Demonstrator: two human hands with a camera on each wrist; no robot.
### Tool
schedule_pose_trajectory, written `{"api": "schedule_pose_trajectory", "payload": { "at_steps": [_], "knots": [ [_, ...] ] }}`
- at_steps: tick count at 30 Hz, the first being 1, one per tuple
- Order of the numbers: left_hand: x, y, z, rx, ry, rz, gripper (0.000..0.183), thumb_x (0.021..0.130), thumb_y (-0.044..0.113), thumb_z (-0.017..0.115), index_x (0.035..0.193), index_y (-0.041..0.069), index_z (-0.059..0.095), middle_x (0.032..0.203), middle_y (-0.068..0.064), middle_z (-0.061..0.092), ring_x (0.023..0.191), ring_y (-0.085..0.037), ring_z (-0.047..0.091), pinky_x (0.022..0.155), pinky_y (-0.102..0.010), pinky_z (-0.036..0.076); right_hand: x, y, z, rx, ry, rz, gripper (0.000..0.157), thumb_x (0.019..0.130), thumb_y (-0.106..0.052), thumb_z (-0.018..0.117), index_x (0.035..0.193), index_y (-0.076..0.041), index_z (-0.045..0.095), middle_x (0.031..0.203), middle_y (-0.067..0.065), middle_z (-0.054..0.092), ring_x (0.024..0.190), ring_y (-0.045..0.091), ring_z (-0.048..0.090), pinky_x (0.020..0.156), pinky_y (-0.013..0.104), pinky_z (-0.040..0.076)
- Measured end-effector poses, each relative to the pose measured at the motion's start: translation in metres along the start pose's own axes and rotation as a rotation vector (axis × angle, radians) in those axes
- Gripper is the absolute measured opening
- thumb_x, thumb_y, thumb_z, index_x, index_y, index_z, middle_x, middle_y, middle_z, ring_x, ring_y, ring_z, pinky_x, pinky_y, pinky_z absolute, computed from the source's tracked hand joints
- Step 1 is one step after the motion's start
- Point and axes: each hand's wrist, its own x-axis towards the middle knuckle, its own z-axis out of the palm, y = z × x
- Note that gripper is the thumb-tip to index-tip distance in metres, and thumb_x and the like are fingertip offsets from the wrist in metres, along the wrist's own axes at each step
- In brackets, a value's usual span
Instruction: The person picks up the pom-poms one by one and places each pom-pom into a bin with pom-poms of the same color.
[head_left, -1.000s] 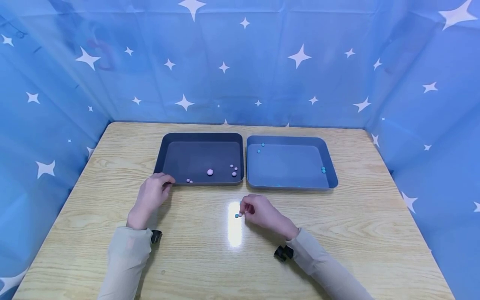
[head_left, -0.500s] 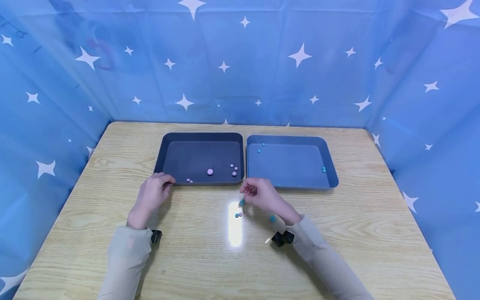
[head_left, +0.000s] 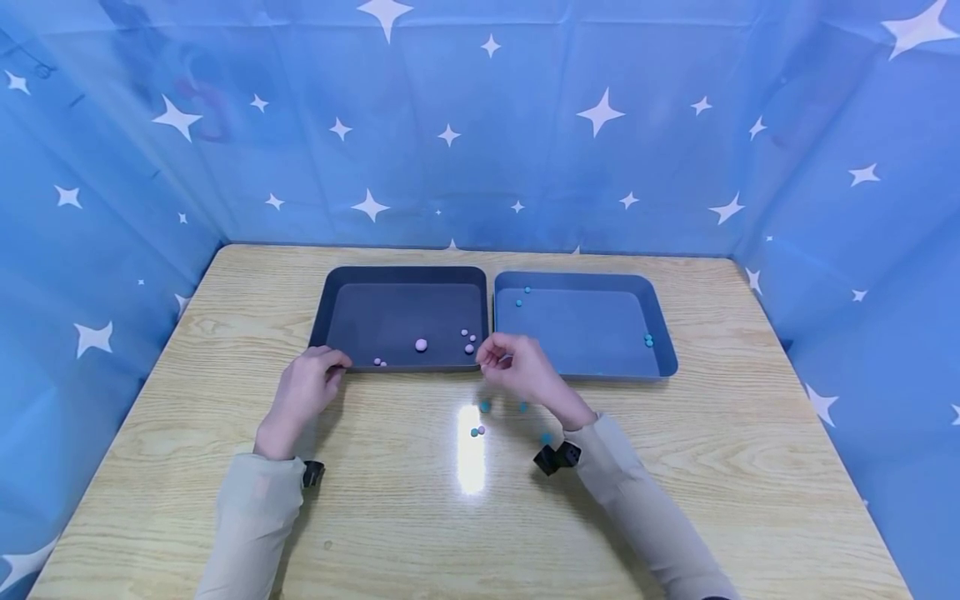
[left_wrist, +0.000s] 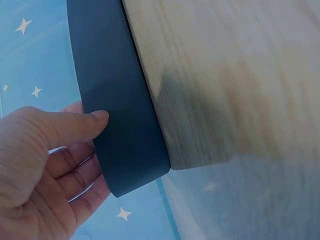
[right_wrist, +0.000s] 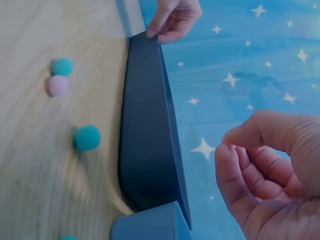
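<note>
Now R hand nearer dk tray, fingers tog.; L hand still pinches rim.

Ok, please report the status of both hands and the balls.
Left hand grips dark tray. Right hand pinched near its right end; whether holding anything, unclear. Pink ball, teal balls on table; nothing visibly blocking.
</note>
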Motion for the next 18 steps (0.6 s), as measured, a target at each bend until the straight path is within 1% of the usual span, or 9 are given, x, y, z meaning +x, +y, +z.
{"api": "schedule_pose_trajectory", "payload": {
  "at_steps": [7, 14, 18],
  "knots": [
    [0.0, 0.0, 0.001, 0.002, -0.008, -0.009, 0.014, 0.074, -0.011, 0.066, 0.081, 0.001, 0.069, 0.079, -0.012, 0.065, 0.076, -0.031, 0.061, 0.062, -0.044, 0.05, 0.008, -0.006, -0.001, 0.022, 0.032, -0.024, 0.011, 0.081, 0.006, 0.06, 0.086, -0.003, 0.065, 0.083, 0.008, 0.065, 0.074, 0.017, 0.057, 0.065, 0.026, 0.049],
    [0.0, -0.001, 0.0, 0.004, -0.003, -0.003, 0.015, 0.074, -0.011, 0.066, 0.081, 0.001, 0.069, 0.079, -0.012, 0.065, 0.076, -0.031, 0.061, 0.061, -0.044, 0.05, 0.016, -0.01, 0.0, 0.047, 0.025, 0.001, 0.008, 0.082, 0.004, 0.061, 0.088, 0.0, 0.064, 0.084, 0.007, 0.064, 0.076, 0.018, 0.057, 0.066, 0.027, 0.049],
    [0.0, -0.001, 0.001, 0.004, -0.005, -0.002, 0.015, 0.074, -0.012, 0.066, 0.081, 0.001, 0.069, 0.079, -0.012, 0.065, 0.076, -0.032, 0.061, 0.062, -0.044, 0.05, 0.021, -0.011, 0.002, 0.073, 0.026, 0.013, 0.009, 0.082, 0.004, 0.062, 0.089, -0.002, 0.064, 0.085, 0.007, 0.064, 0.077, 0.018, 0.057, 0.066, 0.027, 0.048]
  ]
}}
